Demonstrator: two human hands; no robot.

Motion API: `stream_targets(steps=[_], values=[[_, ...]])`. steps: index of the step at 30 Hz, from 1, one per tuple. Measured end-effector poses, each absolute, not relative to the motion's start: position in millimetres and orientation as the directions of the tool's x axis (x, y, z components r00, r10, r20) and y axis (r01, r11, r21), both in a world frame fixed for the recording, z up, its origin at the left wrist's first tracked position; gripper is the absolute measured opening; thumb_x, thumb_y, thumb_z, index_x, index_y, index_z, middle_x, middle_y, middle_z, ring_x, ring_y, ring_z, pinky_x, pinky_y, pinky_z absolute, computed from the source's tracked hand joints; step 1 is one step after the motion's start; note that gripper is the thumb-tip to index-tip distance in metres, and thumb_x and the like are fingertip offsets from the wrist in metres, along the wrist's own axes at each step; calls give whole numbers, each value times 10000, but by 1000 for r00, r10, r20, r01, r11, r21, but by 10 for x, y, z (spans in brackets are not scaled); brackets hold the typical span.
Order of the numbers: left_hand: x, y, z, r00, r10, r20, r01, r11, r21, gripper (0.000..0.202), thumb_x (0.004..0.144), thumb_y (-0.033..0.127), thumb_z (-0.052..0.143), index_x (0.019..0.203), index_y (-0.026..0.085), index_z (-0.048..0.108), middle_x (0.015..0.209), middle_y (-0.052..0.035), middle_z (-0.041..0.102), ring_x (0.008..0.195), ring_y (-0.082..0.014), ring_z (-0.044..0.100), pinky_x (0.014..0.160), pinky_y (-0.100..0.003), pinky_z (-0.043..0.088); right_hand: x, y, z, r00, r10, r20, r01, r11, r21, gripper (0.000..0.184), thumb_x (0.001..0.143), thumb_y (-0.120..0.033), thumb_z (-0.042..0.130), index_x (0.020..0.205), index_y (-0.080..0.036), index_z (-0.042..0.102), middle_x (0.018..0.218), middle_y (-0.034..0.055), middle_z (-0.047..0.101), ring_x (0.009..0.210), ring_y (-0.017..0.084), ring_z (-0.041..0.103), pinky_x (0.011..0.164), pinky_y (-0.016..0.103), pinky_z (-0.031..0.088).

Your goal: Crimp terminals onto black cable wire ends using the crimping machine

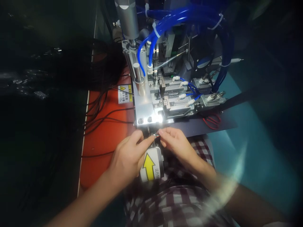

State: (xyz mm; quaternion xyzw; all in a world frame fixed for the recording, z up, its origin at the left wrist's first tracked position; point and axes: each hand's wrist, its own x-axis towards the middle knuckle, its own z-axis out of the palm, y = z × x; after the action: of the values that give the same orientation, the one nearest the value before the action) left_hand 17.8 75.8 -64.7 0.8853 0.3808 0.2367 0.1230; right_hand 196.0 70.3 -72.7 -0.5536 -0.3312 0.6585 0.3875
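Your left hand [129, 156] and right hand [176, 145] meet just below the middle of the frame, fingertips drawn together on a small metal piece [156, 135] that glints between them. Each hand pinches it from its own side, and the piece is too small to tell its shape. It sits just under the front edge of the steel base plate [144, 108] of the machine [165, 78], which fills the upper middle of the frame with blue air hoses [180, 15] looping over it. Right below your fingers lies a cylinder with a yellow arrow label [151, 165], partly covered by your left hand. The orange tabletop [104, 138] runs down the left of centre, crossed by black cables [106, 119], with a warning sticker [124, 93] beside the plate. Red-handled scissors [213, 121] lie to the right of your right hand, apart from it. Checked fabric [180, 195] spreads across the bottom under your forearms.
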Motion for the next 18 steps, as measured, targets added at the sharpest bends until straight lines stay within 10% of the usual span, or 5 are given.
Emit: stream_targets(steps=[18], values=[[175,756,-660,587,741,325,616,-670,414,292,908,115,452,1102,126,671,773,-38,521,637,-118,512,549,-217,466,1822,573,-933,124,992,7,242,-23,-970,100,882,-250,521,798,-199,535,587,-46,475,503,105,429,489,237,347]])
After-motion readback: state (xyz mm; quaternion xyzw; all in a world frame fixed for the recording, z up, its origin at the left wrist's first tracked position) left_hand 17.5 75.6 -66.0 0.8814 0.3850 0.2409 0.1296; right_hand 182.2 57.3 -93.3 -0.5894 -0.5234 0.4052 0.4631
